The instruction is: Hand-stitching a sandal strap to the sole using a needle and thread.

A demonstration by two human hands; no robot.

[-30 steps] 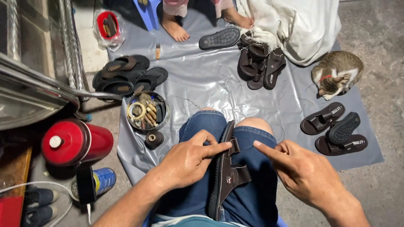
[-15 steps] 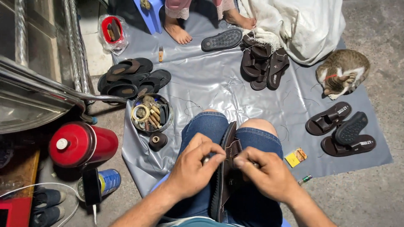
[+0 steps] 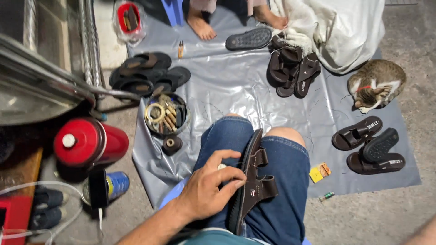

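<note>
A dark brown sandal (image 3: 251, 181) stands on its edge between my knees, resting on my blue denim shorts (image 3: 277, 181). My left hand (image 3: 210, 189) grips the sandal's sole edge from the left, fingers curled on it, and a small pale object shows between the fingers. My right hand is out of view; only a bit of forearm (image 3: 424, 236) shows at the lower right corner.
A grey plastic sheet (image 3: 227, 86) covers the ground. On it are a round tin of tools and spools (image 3: 165, 115), several dark sandals (image 3: 293, 72), a sandal pair (image 3: 368, 145) and a sleeping cat (image 3: 377, 84). A red gas cylinder (image 3: 91, 143) lies left. Another person's bare feet (image 3: 202, 27) are at top.
My right hand has left the sandal and pulled back out of view to the lower right. My left hand stays on the sandal.
</note>
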